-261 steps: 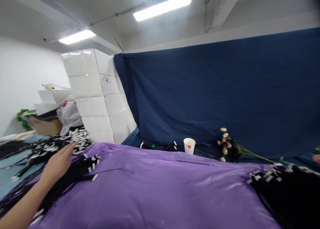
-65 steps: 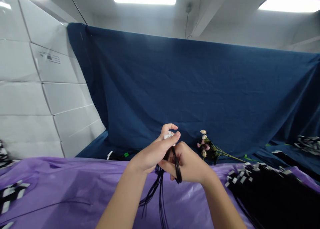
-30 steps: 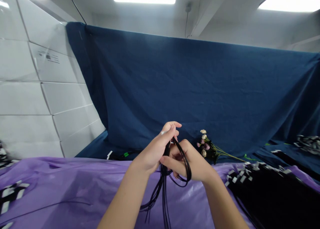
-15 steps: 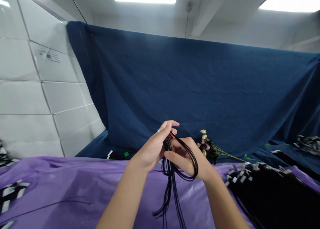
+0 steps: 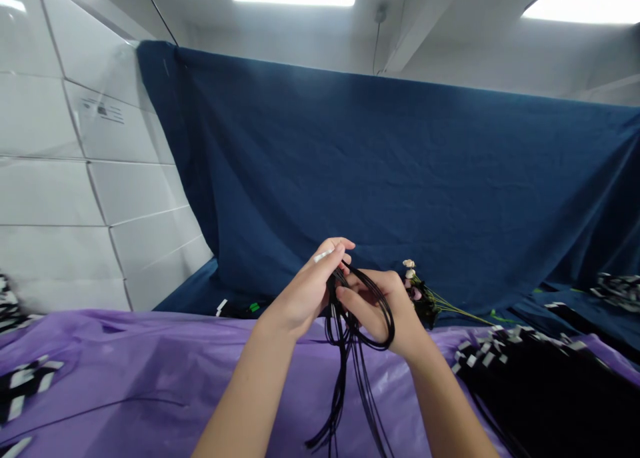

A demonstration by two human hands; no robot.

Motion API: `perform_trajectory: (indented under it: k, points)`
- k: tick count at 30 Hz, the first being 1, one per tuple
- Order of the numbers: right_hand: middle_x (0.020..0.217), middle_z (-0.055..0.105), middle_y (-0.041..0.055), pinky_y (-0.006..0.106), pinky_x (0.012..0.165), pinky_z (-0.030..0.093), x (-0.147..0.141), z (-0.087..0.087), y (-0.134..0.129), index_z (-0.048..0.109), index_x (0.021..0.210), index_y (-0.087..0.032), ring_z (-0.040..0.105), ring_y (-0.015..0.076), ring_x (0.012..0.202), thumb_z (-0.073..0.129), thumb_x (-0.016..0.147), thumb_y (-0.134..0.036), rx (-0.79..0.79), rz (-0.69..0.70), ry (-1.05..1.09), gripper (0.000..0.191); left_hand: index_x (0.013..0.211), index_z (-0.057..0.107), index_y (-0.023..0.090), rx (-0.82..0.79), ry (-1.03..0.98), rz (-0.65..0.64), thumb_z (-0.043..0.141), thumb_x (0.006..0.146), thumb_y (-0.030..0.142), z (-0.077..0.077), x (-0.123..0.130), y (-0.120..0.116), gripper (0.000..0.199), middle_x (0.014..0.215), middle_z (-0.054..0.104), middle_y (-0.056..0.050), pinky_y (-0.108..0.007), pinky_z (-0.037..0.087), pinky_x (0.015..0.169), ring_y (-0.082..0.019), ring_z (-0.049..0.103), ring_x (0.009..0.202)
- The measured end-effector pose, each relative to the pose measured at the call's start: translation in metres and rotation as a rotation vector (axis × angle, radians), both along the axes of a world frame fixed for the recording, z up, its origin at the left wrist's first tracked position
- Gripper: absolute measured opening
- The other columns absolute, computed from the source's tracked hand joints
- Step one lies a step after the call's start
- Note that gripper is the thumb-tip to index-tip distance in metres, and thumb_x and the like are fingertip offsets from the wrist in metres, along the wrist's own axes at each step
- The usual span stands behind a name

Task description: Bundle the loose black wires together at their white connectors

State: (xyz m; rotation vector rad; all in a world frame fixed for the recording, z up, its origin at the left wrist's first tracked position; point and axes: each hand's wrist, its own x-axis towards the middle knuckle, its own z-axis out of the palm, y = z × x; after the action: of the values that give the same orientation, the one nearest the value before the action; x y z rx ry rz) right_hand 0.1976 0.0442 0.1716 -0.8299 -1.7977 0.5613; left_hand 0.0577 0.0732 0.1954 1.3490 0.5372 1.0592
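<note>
Black, thin and glossy, the bundle of cords (image 5: 341, 378) hung in the air between the two hands, over the near middle of the purple plastic sheet (image 5: 225, 365). From my distant seat I read the step as forming or sorting a loop in the gathered strands, though which strand crossed which was too tangled for me to tell. The left hand (image 5: 303, 301) was closed narrowly around the upper part, thumb pressed toward the fingers, with white tips (image 5: 323, 255) poking out by the thumb. The right hand (image 5: 400, 311) pinched the cords just beside it, thumb against curled fingers, and the loop bowed out across its back, while loose tails dangled below both hands. To my eye, a next move called for a steady left grip and small, even finger work on the right, so that no strand slipped out of the loop. A dense pile of black cords with white ends (image 5: 540, 385) lay at the near right, well apart from the hands; one single cord (image 5: 110, 403) stretched across the sheet at near left, and flowers (image 5: 409, 265) lay farther off, beyond the right hand.
</note>
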Motion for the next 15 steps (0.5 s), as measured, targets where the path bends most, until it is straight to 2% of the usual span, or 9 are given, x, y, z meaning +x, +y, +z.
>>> perform_trajectory:
  k: [6,9,13,15]
  points:
    - [0.062,0.05,-0.0031,0.021,0.049,0.03,-0.004,-0.002,0.002,0.056,0.077,-0.017,0.043,0.009,0.054,0.053,0.09,-0.029,-0.05,-0.045,0.009,0.018,0.106,0.055,0.028,0.025,0.018,0.049,0.055,0.089,0.037,-0.003,-0.003,0.006,0.019,0.083,0.046,0.003,-0.021,0.036,0.057,-0.008,0.044,0.064]
    - [0.069,0.059,-0.0014,0.02,0.05,0.034,-0.007,-0.005,0.002,0.06,0.09,-0.017,0.049,0.0103,0.056,0.053,0.088,-0.022,-0.023,-0.146,-0.008,0.008,0.109,0.055,0.028,0.056,0.059,0.086,0.053,0.09,0.035,-0.003,-0.002,0.006,0.021,0.083,0.05,0.002,-0.023,0.039,0.062,-0.011,0.049,0.07]
    - [0.082,0.066,0.0028,0.022,0.06,0.04,-0.01,-0.005,0.003,0.06,0.1,-0.017,0.059,0.0144,0.07,0.052,0.08,-0.009,0.034,-0.33,-0.063,0.023,0.108,0.055,0.028,0.109,0.087,0.127,0.052,0.09,0.035,-0.002,0.0,0.005,0.02,0.084,0.053,0.001,-0.026,0.04,0.07,-0.015,0.052,0.079]
    - [0.078,0.065,0.0021,0.022,0.058,0.039,-0.01,-0.005,0.004,0.059,0.098,-0.017,0.058,0.014,0.067,0.051,0.081,-0.009,0.016,-0.367,-0.079,0.02,0.109,0.056,0.028,0.109,0.083,0.135,0.052,0.09,0.035,-0.002,0.0,0.005,0.02,0.083,0.052,0.001,-0.026,0.039,0.07,-0.014,0.051,0.078]
